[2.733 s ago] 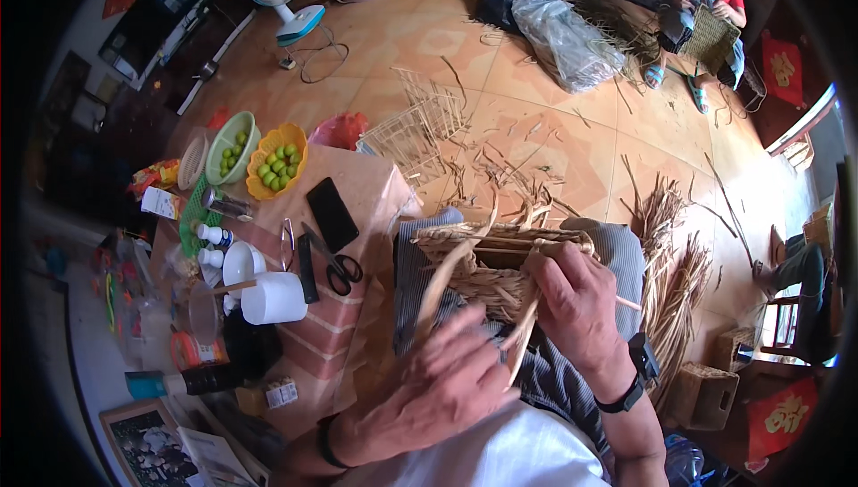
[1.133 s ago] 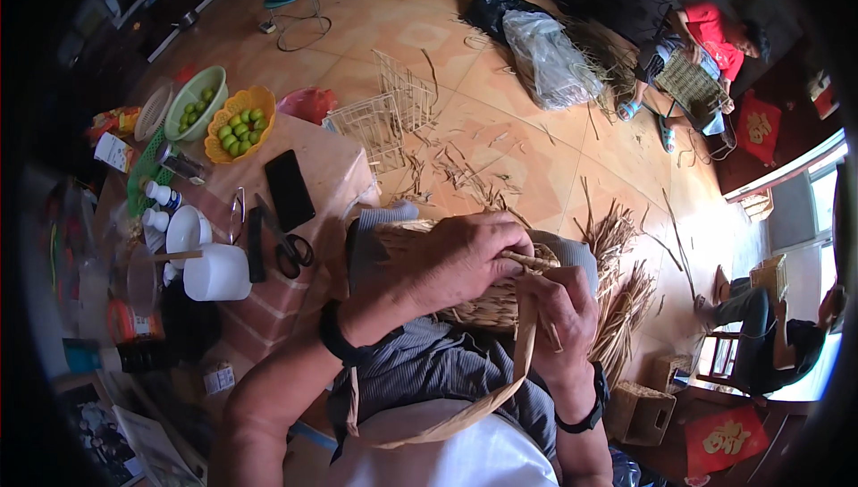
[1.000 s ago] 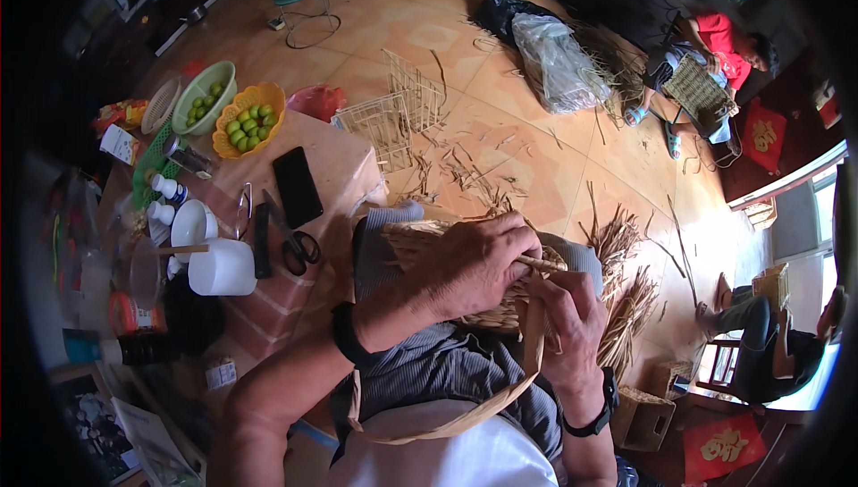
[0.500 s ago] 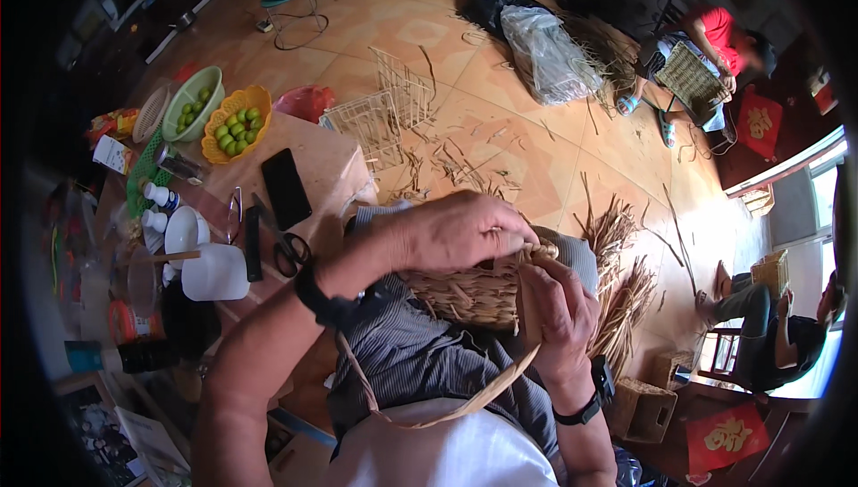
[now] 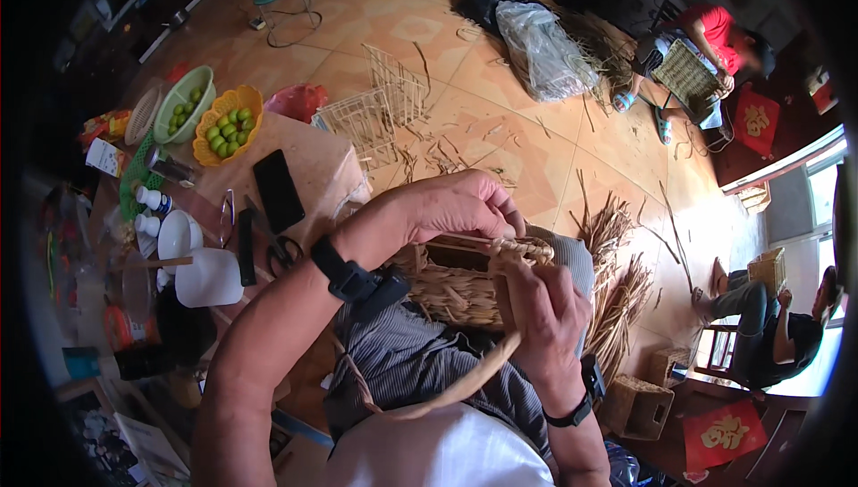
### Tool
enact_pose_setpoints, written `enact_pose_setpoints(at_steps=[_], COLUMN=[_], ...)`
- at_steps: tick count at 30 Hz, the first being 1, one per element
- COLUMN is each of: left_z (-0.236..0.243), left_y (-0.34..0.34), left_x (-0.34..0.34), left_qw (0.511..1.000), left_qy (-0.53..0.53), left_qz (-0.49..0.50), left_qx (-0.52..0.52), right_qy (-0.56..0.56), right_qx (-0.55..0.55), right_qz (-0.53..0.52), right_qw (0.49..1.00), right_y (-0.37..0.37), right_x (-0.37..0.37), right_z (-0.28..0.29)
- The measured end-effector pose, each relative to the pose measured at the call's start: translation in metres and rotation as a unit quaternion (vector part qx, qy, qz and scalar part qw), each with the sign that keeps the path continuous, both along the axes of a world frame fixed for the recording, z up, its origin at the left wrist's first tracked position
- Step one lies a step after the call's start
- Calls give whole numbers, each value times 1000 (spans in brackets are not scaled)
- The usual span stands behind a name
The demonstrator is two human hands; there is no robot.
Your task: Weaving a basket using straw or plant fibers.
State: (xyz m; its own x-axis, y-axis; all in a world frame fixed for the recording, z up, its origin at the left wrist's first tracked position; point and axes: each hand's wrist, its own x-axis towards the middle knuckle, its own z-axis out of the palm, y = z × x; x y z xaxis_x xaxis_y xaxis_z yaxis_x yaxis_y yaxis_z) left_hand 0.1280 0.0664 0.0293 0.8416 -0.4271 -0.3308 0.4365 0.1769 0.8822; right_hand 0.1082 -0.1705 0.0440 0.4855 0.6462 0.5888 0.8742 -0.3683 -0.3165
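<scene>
A woven straw basket (image 5: 451, 295) rests on my lap, its opening facing up and partly covered by my hands. My left hand (image 5: 469, 205) reaches over the far side, its fingertips curled together at the braided rim (image 5: 527, 248). What lies between those fingertips is too small to make out. At the basket's right corner, my right hand (image 5: 547, 317) is closed on a pale straw strand (image 5: 478, 380). That strand hangs from the hand in a long loop across my lap and shirt. Dark bands circle both wrists.
Loose straw bundles (image 5: 621, 281) lie at my right. To the left, a table (image 5: 313, 152) bears a black phone (image 5: 279, 190), scissors (image 5: 284, 255), a white container (image 5: 208, 276) and a yellow fruit bowl (image 5: 214, 158). Two other people hold baskets at the right.
My left hand has shifted up and left from the right hand, uncovering more of the rim and basket opening. My right hand has moved slightly left and down, and the strand's loop with it.
</scene>
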Motion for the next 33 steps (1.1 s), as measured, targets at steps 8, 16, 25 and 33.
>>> enact_pose_setpoints(at_steps=[8, 16, 25, 33], left_z=[0, -7, -2, -13], left_y=[-5, -5, -24, -10], left_x=[-5, 2, -15, -12], left_qw=[999, 1000, 953, 977], left_qy=[-39, -22, -148, -119], left_qz=[-26, 2, 139, 50], left_qx=[21, 6, 227, 173], right_qy=[-42, -34, -71, 71], right_qx=[-29, -100, -105, -127], right_qz=[57, 100, 144, 136], right_qw=[997, 989, 981, 980], right_y=[0, 0, -1, 5], right_x=[10, 5, -4, 33], right_z=[15, 12, 29, 48])
